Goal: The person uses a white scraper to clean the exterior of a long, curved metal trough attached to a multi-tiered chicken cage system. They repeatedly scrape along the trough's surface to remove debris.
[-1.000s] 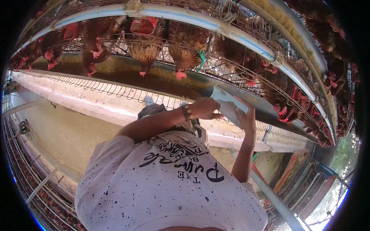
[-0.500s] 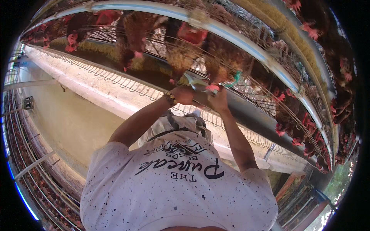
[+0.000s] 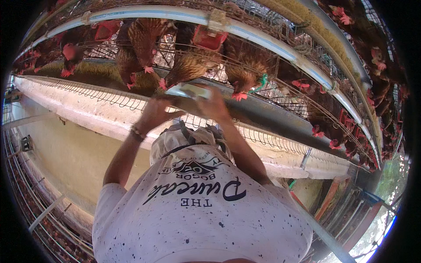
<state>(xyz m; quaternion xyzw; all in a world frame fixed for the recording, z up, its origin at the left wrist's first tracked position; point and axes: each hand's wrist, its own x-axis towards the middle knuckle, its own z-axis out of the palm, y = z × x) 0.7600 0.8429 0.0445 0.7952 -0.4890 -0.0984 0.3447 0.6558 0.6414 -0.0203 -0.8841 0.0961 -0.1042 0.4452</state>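
My right hand (image 3: 213, 106) is closed on a pale, flat scoop-like piece (image 3: 193, 90), its exact kind blurred by motion. The piece lies inside the long grey feed trough (image 3: 276, 115), below the heads of brown hens (image 3: 193, 68). Left of it, my left hand (image 3: 153, 115) hovers over the trough's near edge, thumb and fingers apart, with nothing visible in it. A whitish cloth bag (image 3: 175, 139) hangs at my front, under both forearms.
Curved wire rack (image 3: 118, 97) runs along the trough above a pale ledge (image 3: 87, 103). A white pipe (image 3: 258, 37) crosses the cages, with red drinker cups (image 3: 209, 38) beneath it. Green string (image 3: 263, 81) is tied to the wire. More caged hens line the far left.
Both hands have shifted left along the trough and moved apart. The pale piece has moved left with my right hand. My left hand has come away from it and opened.
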